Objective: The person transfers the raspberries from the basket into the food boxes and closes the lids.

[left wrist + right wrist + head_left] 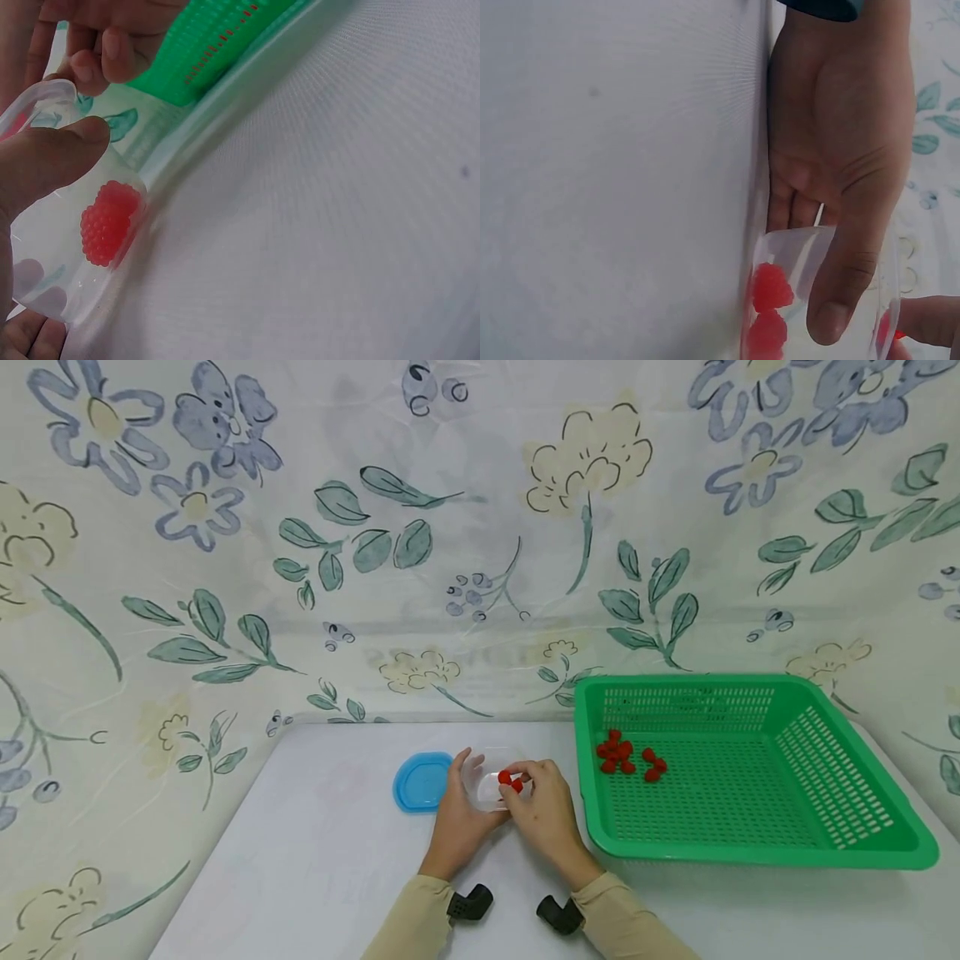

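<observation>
My left hand [462,827] grips a small clear plastic container [45,266], its thumb [60,157] lying over the rim. Inside the container, red raspberries [771,286] rest against the wall; one raspberry [112,221] shows clearly in the left wrist view. At the container's mouth, my right hand [547,810] pinches a red raspberry [505,777] between thumb and forefinger. Only its fingertips [930,319] appear at the edge of the right wrist view, with a bit of red beside them. How many raspberries the container holds is partly hidden.
A large green basket [750,852] stands to the right, with several raspberries [617,752] at its left end. Left of the container lies a blue lid [422,783] on the white table [315,835]. Behind the table hangs a flowered cloth [480,543].
</observation>
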